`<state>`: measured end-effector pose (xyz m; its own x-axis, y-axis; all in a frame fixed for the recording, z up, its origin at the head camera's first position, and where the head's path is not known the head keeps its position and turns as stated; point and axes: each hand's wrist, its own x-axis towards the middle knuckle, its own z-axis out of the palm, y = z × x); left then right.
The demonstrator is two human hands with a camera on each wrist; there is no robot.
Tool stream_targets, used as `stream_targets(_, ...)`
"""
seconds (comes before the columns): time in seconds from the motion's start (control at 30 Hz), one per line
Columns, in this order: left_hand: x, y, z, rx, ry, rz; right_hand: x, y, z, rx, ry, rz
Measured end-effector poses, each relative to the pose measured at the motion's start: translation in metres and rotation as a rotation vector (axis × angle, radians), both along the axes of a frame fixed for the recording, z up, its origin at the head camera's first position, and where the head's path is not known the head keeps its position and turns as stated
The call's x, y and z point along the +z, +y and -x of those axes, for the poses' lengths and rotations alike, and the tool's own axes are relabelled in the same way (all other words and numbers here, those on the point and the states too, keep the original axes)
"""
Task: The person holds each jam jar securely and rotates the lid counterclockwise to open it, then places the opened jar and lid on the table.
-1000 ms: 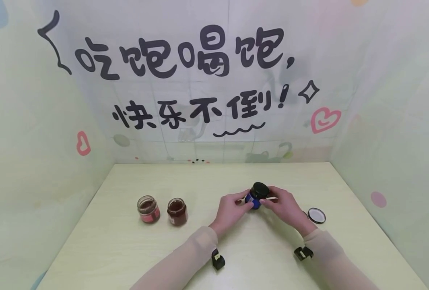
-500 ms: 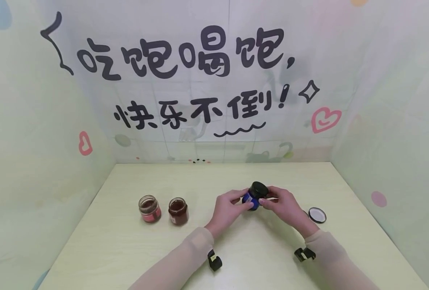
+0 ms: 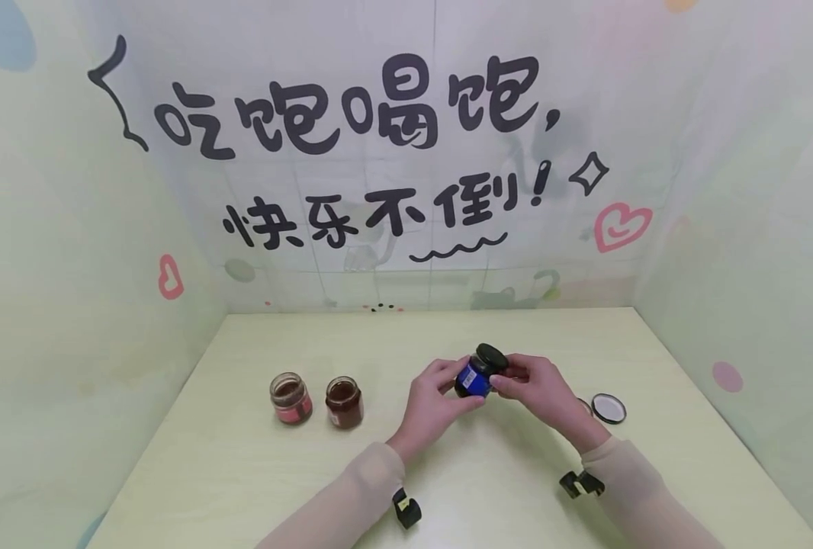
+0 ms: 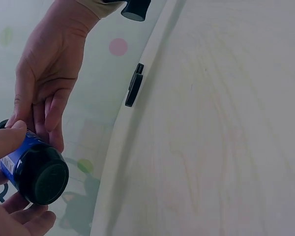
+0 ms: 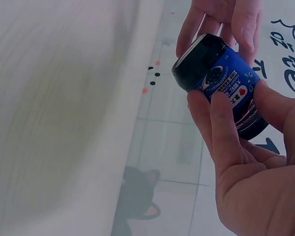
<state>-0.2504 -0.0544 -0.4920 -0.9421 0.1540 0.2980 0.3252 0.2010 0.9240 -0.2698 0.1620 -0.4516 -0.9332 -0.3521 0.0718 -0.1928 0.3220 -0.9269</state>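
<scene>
Blue-labelled jar [image 3: 474,380] held tilted: left grip [image 3: 429,404], right grip [image 3: 542,390] angled inward.

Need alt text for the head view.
A person's left hand and right hand hold a tilted, blue-labelled jar with a dark lid over a pale table. Two open jars stand at left; a white-lined lid lies at right.
</scene>
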Motion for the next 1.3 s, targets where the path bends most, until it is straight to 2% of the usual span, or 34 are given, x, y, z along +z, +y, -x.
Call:
stream_targets(0.37,0.005,-0.001,-0.011,0.043,0.025,-0.001,0.007,-0.008,-0.007,-0.007,-0.05,0.057)
stream_targets(0.6,0.006,-0.001,-0.016,0.064,0.083,0.04,0.01,-0.012,-0.009,-0.009,-0.036,0.054)
stream_targets(0.77,0.006,0.0,-0.019,0.105,0.148,0.104,0.011,-0.012,-0.009,0.002,-0.033,0.037)
stream_targets(0.9,0.007,0.0,-0.022,0.143,0.19,0.114,0.015,-0.013,-0.012,0.028,-0.044,0.013)
stream_targets(1.07,0.006,-0.001,-0.027,0.169,0.199,0.056,0.022,-0.013,-0.018,0.094,-0.025,-0.037)
stream_targets(1.3,0.009,-0.005,-0.035,0.198,0.204,-0.051,0.03,-0.014,-0.02,0.133,0.115,-0.135)
